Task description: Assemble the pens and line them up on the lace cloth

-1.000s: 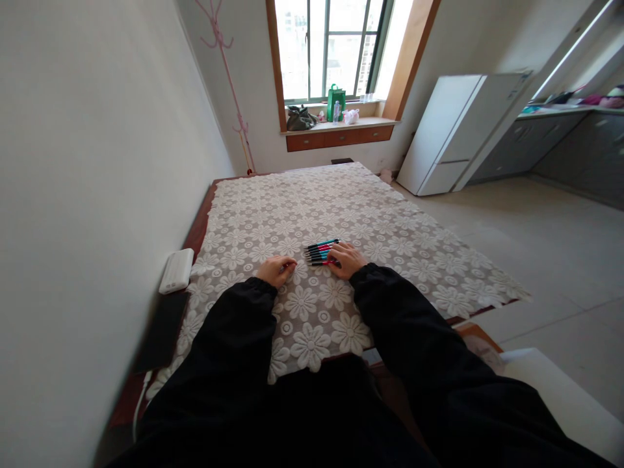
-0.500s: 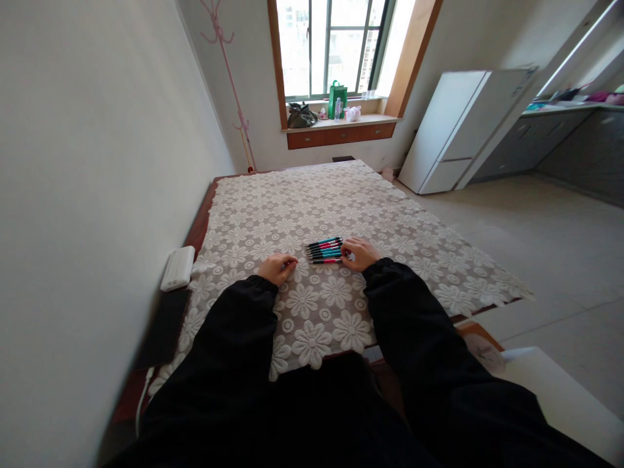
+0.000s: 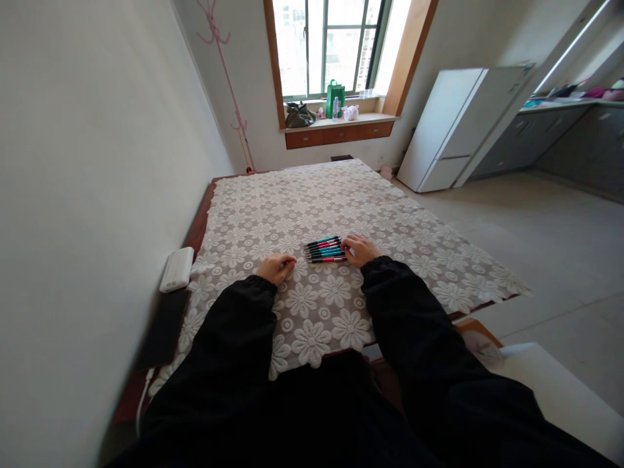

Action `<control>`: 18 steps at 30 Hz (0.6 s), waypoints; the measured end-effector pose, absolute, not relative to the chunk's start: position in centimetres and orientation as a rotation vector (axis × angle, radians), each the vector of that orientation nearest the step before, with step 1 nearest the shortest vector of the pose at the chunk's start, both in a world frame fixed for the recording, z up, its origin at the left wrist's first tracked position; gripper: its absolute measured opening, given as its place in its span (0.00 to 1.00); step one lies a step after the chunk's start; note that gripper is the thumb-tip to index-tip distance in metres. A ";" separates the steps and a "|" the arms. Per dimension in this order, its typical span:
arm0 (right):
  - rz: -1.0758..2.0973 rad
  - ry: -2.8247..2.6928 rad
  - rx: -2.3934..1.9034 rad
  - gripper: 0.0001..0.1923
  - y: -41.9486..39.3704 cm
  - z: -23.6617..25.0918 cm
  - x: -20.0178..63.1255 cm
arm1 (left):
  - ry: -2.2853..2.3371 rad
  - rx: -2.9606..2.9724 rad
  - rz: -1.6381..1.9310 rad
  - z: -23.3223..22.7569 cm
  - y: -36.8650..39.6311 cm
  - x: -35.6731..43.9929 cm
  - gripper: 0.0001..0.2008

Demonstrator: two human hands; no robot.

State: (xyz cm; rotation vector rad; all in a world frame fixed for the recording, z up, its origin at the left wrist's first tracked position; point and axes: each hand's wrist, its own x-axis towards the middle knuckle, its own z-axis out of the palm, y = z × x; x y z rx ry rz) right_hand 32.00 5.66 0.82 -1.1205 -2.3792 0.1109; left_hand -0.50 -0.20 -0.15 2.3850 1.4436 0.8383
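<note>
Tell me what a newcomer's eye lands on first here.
A row of pens, red, teal and dark, lies side by side in the middle of the white flower-lace tablecloth. The right hand touches the pens' right ends, while the left hand rests curled on the cloth just left of them. Beyond the table, the bright window draws the eye, with a green bag on its sill.
</note>
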 end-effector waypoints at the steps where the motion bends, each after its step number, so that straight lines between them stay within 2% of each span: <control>1: 0.109 -2.373 -1.145 0.10 5.8 0.8 32.2 | 1.443 2.384 0.839 -0.1 -0.2 -0.5 0.10; 14: 0.133 -2.356 -1.112 0.07 5.8 0.8 32.5 | 1.470 2.327 0.797 0.3 -0.3 -0.4 0.10; 18: 0.166 -2.348 -1.073 0.02 5.6 0.8 32.2 | 1.502 2.289 0.724 0.6 -0.5 -0.2 0.12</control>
